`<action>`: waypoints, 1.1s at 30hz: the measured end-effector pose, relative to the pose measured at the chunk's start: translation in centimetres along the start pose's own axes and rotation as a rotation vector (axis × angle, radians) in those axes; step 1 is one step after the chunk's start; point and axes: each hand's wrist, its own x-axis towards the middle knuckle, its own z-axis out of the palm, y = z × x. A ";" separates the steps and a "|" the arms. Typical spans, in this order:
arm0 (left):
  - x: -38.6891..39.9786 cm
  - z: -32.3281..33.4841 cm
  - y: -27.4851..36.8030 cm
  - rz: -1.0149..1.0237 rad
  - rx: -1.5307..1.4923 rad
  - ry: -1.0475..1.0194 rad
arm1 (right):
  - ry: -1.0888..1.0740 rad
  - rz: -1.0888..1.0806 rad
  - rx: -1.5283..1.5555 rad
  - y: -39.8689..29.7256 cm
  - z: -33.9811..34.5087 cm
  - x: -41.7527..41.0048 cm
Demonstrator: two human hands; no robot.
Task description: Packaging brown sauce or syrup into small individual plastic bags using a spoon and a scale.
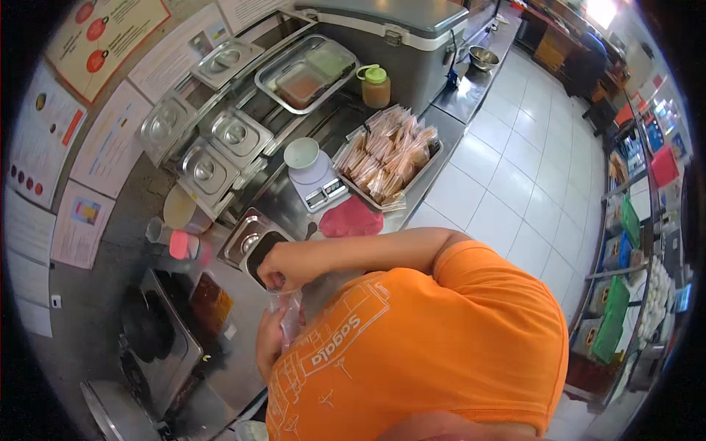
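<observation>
A clear plastic bag [290, 314] is held upright close to my chest, over the steel counter. My left hand [269, 342] is wrapped around its lower part, and my shirt partly hides the bag and the fingers. At the bag's mouth, the fingers of my right hand [292, 264] are bent together on the plastic; their tips are partly hidden. Just beyond that hand sits an uncovered dark-looking steel container [263, 252], beside a lidded steel pan [249, 238]. A pink cloth [352, 218] lies past my right forearm, with a dark spoon [311, 229] near it.
A kitchen scale [317, 187] with a bowl on top stands near a tray of many filled sachets [386, 154]. Lidded steel pans [234, 135] fill a raised rack. A squeeze bottle [376, 87] stands before a large cooler [386, 38]. A black pan [146, 325] is at lower left.
</observation>
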 end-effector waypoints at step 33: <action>0.5 -2.2 -0.6 0.530 0.020 0.177 | 0.303 0.129 0.104 -1.3 -2.5 1.2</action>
